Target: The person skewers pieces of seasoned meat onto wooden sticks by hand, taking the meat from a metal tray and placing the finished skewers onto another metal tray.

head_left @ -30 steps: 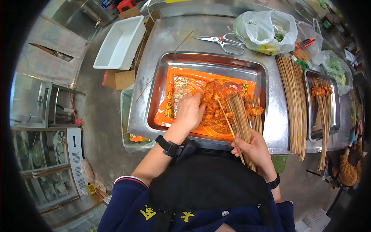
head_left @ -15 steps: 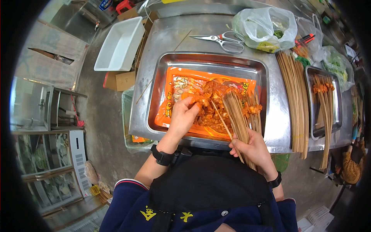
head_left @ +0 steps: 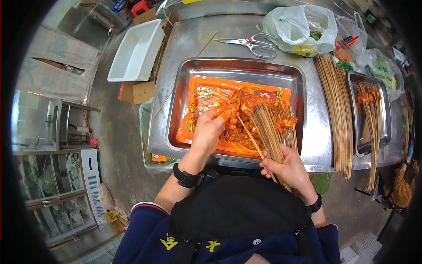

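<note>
My left hand (head_left: pixel 211 126) pinches a piece of orange-red marinated meat (head_left: pixel 226 110) over a steel tray (head_left: pixel 177 94). An orange printed bag (head_left: pixel 192 115) lies in the tray under a heap of the same meat. In my right hand (head_left: pixel 285 167) is a bundle of wooden skewers (head_left: pixel 268 132), with one single skewer (head_left: pixel 250 135) held apart from it, its tip pointing toward my left fingers. Several skewers carrying meat (head_left: pixel 288 123) lie at the tray's right side, partly hidden by the bundle.
Scissors (head_left: pixel 250 44) lie behind the tray, near a plastic bag of greens (head_left: pixel 301 33). To the right are a long stack of skewers (head_left: pixel 336 123) and a smaller tray (head_left: pixel 384 132) holding loaded skewers (head_left: pixel 369 99). A white tub (head_left: pixel 136 50) stands at the left.
My left hand has shifted slightly, its fingers with the meat a little nearer the skewer's tip. The right hand with the skewers has barely moved.
</note>
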Motion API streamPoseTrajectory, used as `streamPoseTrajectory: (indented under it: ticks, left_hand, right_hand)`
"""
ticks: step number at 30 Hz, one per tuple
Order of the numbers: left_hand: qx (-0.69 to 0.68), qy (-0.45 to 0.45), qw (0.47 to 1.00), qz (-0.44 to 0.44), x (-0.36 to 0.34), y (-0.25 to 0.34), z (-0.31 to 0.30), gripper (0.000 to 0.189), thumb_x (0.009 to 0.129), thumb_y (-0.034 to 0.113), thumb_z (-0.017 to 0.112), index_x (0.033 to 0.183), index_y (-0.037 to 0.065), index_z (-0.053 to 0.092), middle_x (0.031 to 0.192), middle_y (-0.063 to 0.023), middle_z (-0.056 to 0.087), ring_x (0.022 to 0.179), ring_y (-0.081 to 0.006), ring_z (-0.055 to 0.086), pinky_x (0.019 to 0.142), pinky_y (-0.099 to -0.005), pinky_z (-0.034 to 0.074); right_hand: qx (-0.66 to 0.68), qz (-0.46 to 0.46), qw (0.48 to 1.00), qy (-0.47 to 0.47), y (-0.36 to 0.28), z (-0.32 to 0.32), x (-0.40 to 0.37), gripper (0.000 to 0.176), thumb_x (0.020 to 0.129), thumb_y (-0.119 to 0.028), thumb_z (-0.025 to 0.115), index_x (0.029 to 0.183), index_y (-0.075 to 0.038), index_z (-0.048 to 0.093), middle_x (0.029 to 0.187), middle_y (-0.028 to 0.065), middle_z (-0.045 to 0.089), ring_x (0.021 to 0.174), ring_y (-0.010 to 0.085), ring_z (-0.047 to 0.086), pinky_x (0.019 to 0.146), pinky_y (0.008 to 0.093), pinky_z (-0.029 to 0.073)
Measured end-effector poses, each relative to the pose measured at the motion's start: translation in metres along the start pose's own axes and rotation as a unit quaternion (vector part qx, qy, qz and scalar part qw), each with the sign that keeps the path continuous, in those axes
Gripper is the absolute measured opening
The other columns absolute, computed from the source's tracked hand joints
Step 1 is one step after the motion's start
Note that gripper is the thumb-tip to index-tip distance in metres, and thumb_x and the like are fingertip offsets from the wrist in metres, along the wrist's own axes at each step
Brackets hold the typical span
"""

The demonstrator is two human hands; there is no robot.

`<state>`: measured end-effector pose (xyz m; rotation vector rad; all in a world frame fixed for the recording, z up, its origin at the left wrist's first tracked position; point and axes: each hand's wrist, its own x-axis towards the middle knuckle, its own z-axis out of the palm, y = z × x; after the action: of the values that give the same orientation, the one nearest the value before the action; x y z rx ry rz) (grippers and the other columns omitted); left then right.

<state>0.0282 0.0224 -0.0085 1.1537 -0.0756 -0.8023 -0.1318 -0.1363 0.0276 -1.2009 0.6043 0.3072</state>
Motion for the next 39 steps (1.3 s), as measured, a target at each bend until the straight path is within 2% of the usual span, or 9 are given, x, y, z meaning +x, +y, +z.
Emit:
streamPoseTrajectory:
  ticks: [5,18,20,27,29,33,36,38,39]
  left_hand:
    - [-0.007,0.015,1.0,0.024,-0.002,0.007,0.013,0.024,0.087,0.014,0.052,0.107,0.001,0.052,0.1,-0.007,0.06,0.087,-0.0151,0.059,0.073,-0.0286,0.049]
    - [-0.043,0.022,0.999,0.001,-0.005,0.007,0.013,0.027,0.087,0.017,0.051,0.11,0.004,0.051,0.107,-0.0067,0.057,0.097,-0.0181,0.056,0.079,-0.035,0.049]
    - [-0.07,-0.011,0.997,-0.001,-0.006,0.006,0.015,0.028,0.087,0.018,0.051,0.111,0.004,0.051,0.107,-0.0071,0.057,0.097,-0.0193,0.056,0.081,-0.0364,0.048]
    - [-0.084,-0.013,0.996,-0.001,-0.008,0.002,0.019,0.028,0.086,0.017,0.051,0.11,0.003,0.051,0.106,-0.0077,0.058,0.097,-0.0201,0.057,0.082,-0.0375,0.047]
    - [-0.102,-0.003,0.995,-0.018,-0.009,0.002,0.021,0.023,0.086,0.012,0.05,0.105,-0.001,0.054,0.098,-0.0089,0.061,0.09,-0.0184,0.059,0.077,-0.0343,0.051]
    - [-0.103,-0.003,0.995,-0.013,-0.011,0.001,0.026,0.023,0.086,0.012,0.05,0.104,-0.001,0.055,0.099,-0.0093,0.06,0.091,-0.0184,0.059,0.078,-0.0338,0.05]
    - [-0.112,-0.008,0.993,-0.037,-0.014,0.001,0.026,0.021,0.085,0.012,0.052,0.101,-0.001,0.057,0.095,-0.0082,0.061,0.084,-0.0159,0.06,0.074,-0.0303,0.051]
    - [-0.019,-0.049,0.992,-0.112,-0.015,-0.006,0.024,0.021,0.083,0.013,0.056,0.1,0.001,0.057,0.095,-0.0077,0.061,0.083,-0.0162,0.06,0.074,-0.0318,0.05]
    - [-0.019,-0.049,0.992,-0.112,-0.016,-0.008,0.026,0.021,0.083,0.013,0.056,0.1,0.001,0.057,0.095,-0.0077,0.061,0.083,-0.0162,0.06,0.074,-0.0318,0.05]
  right_hand:
    - [-0.004,-0.009,1.0,-0.01,0.001,0.001,-0.001,0.019,0.077,-0.004,0.062,0.094,-0.001,0.053,0.077,0.0013,0.056,0.063,0.0084,0.059,0.055,0.0193,0.048]
    - [-0.003,-0.026,1.0,-0.012,-0.001,0.0,0.0,0.015,0.077,0.0,0.06,0.09,0.001,0.052,0.073,0.0041,0.056,0.06,0.0098,0.057,0.054,0.0207,0.048]
    - [0.004,-0.026,0.999,-0.02,0.002,-0.002,0.0,0.015,0.079,-0.003,0.06,0.093,0.001,0.053,0.076,0.0023,0.056,0.062,0.0084,0.057,0.054,0.0191,0.047]
    - [0.011,-0.027,0.999,-0.024,0.004,-0.003,0.001,0.015,0.079,-0.003,0.059,0.093,0.0,0.053,0.075,0.0024,0.056,0.061,0.0083,0.057,0.054,0.0192,0.047]
    - [0.01,-0.023,0.999,-0.021,0.004,-0.003,0.001,0.016,0.079,-0.003,0.06,0.093,0.0,0.053,0.075,0.0027,0.056,0.061,0.0083,0.057,0.053,0.0193,0.047]
    - [0.012,-0.032,0.999,-0.021,0.004,-0.003,0.001,0.016,0.078,-0.003,0.06,0.092,0.0,0.053,0.075,0.0029,0.056,0.061,0.0084,0.057,0.053,0.0194,0.047]
    - [-0.003,-0.015,1.0,-0.004,0.003,-0.001,0.001,0.016,0.078,0.0,0.06,0.091,0.002,0.052,0.073,0.0057,0.057,0.059,0.0105,0.058,0.052,0.0208,0.048]
    - [0.012,-0.032,0.999,-0.001,0.005,-0.003,0.001,0.017,0.078,-0.002,0.06,0.093,0.001,0.053,0.076,0.0034,0.057,0.06,0.0089,0.058,0.052,0.0197,0.047]
    - [0.012,-0.032,0.999,-0.001,0.005,-0.003,0.0,0.017,0.078,-0.002,0.06,0.093,0.001,0.053,0.076,0.0034,0.057,0.06,0.0089,0.058,0.052,0.0197,0.047]
